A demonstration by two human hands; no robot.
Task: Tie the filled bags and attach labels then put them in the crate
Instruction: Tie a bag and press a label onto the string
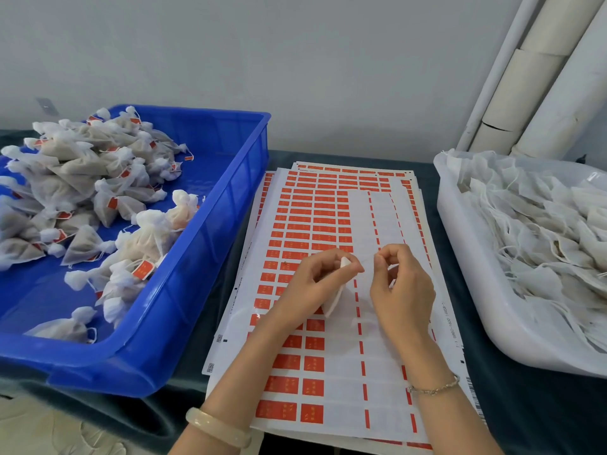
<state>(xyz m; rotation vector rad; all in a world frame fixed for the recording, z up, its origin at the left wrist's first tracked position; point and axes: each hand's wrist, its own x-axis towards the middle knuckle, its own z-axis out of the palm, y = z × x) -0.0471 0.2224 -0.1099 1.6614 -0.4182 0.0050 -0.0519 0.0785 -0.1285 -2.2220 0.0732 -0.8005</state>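
Two forearms reach in from the bottom edge, one pale bangle (pixel 218 428) on the left wrist and one thin chain bracelet (pixel 433 387) on the right. Above the sheets, the left hand (pixel 315 284) keeps a pinching grip on one small white bag (pixel 331 303), thumb and fingertips closed on its top end. The right hand (pixel 402 287) is just beside it with fingers curled and thumb to forefinger. Whether that grip holds anything cannot be told.

Under both hands lies a stack of label sheets (pixel 312 224) – at least three, fanned – printed with rows of red labels, the right-hand columns peeled bare. The stack rests on a dark-covered table (pixel 525 421).

To the left stands one blue crate (pixel 197 274) holding a heap of tied bags (pixel 82 192) with red tags, too many to count. To the right, one white tub (pixel 466 274) is piled with loose bags (pixel 542 231) and trailing strings. Three pale pipes (pixel 542 77) lean in the far right corner.
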